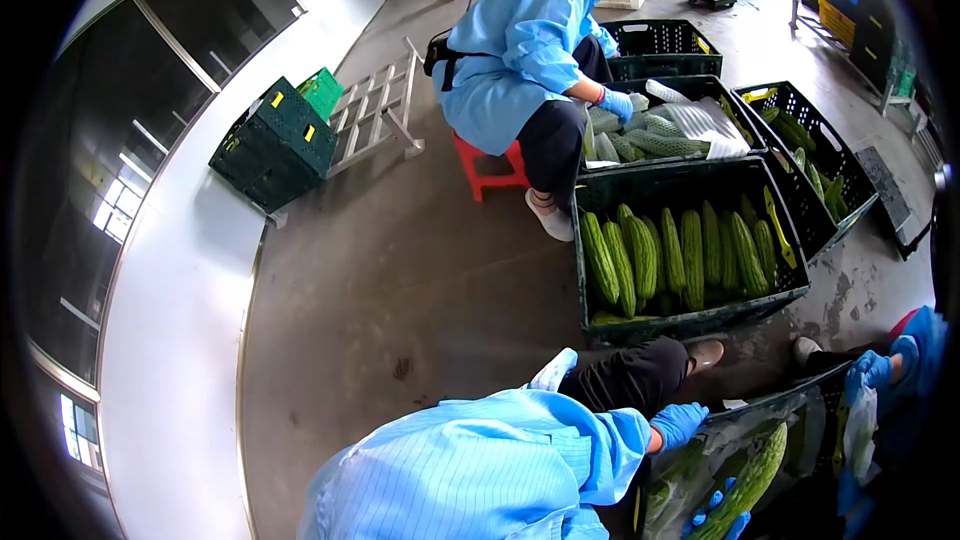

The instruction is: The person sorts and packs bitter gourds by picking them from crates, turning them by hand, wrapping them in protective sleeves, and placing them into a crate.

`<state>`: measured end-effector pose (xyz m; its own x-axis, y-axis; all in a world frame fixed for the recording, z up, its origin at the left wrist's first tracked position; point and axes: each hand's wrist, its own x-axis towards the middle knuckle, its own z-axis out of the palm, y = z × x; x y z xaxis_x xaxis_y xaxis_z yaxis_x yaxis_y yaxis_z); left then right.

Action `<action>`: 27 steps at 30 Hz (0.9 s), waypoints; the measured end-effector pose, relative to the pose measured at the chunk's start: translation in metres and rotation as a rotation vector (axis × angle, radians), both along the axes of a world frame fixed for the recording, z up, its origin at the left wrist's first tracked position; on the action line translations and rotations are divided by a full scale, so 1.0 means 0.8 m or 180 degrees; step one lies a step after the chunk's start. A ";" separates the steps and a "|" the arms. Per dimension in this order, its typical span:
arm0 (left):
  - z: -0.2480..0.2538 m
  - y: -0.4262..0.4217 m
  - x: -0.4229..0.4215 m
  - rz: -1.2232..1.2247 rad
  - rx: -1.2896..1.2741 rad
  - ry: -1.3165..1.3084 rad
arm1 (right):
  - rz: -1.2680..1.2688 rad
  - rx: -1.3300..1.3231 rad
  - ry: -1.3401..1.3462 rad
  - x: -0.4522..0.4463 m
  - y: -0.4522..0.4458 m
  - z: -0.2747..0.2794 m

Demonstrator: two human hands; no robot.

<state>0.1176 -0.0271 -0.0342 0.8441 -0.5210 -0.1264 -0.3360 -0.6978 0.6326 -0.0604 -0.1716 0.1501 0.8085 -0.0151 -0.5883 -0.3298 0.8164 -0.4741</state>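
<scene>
My left hand [680, 425], in a blue glove, is closed at the rim of the near dark crate [770, 402]. Clear plastic film, seemingly a plastic bag [715, 445], hangs just below its fingers. Lower down, my right hand [722, 515], also gloved in blue, has its fingers wrapped around a long, ridged green bitter melon [762, 465], which lies tilted over the crate beside the film. More green produce shows dimly through the plastic. The crate's lower part and my right wrist are out of view.
Ahead stands a crate of bitter melons [690, 250]. Beyond it, a seated co-worker [530, 50] reaches into a crate of net-wrapped melons [665, 130]. Another crate [810, 160] stands right. At far right, a co-worker's gloved hand [872, 370] holds a plastic bag [860, 425]. Stacked crates [275, 145] stand by the wall.
</scene>
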 end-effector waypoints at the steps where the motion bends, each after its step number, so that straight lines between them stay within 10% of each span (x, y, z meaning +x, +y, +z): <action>1: 0.002 0.003 0.001 -0.0011 0.0018 -0.0091 | 0.0012 0.0061 -0.0033 -0.001 0.003 0.004; 7: 0.011 -0.002 0.000 -0.0006 -0.0019 -0.0276 | -0.0084 -0.1078 0.0346 0.000 0.007 -0.012; 13: 0.055 -0.013 0.009 -0.0184 0.0364 0.0042 | -0.0176 -0.0460 -0.0059 0.003 -0.007 0.028; 19: 0.119 -0.090 0.011 -0.0609 -0.1191 -0.0375 | -0.0379 -0.0729 -0.0404 0.002 -0.030 0.044; 27: 0.176 -0.171 0.044 -0.0577 -0.2025 0.5630 | -0.1075 -0.0073 -0.0356 0.005 -0.061 0.011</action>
